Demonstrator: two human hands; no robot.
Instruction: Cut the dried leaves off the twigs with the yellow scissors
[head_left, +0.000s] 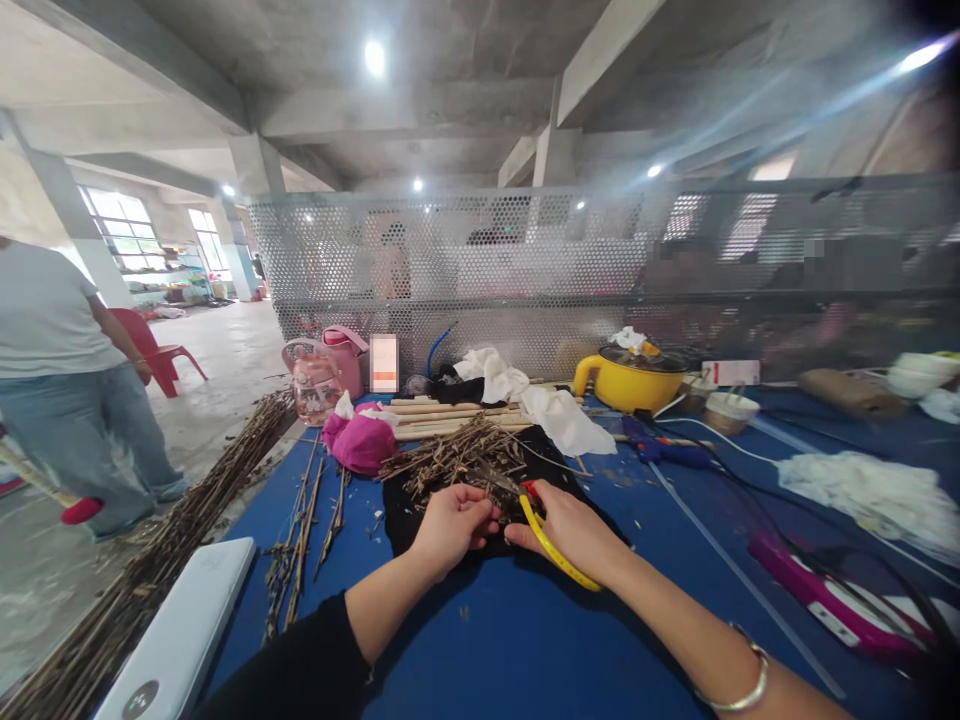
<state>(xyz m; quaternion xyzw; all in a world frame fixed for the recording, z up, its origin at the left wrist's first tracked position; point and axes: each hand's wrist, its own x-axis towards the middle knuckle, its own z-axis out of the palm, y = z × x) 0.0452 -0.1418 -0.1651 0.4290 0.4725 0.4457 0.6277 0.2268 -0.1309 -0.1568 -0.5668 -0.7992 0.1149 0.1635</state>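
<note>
My right hand (566,530) is closed around yellow-handled pruning shears (553,555) with a red part near the pivot. Their blades point left over a heap of dry brown twigs (457,460). Just left of the blades, my left hand (454,530) is closed in a pinch at the heap's near edge. What its fingertips hold is too small to make out. Under the twigs lies a black cloth (401,510) on the blue tabletop (480,650).
Wooden sticks (450,410) and a magenta bundle (360,440) lie behind the heap. A yellow pot (637,385), a blue glue gun (667,450) and a magenta power strip (832,600) are rightward. At left are a white power bank (180,630), long stalks (187,510) and a standing person (67,370).
</note>
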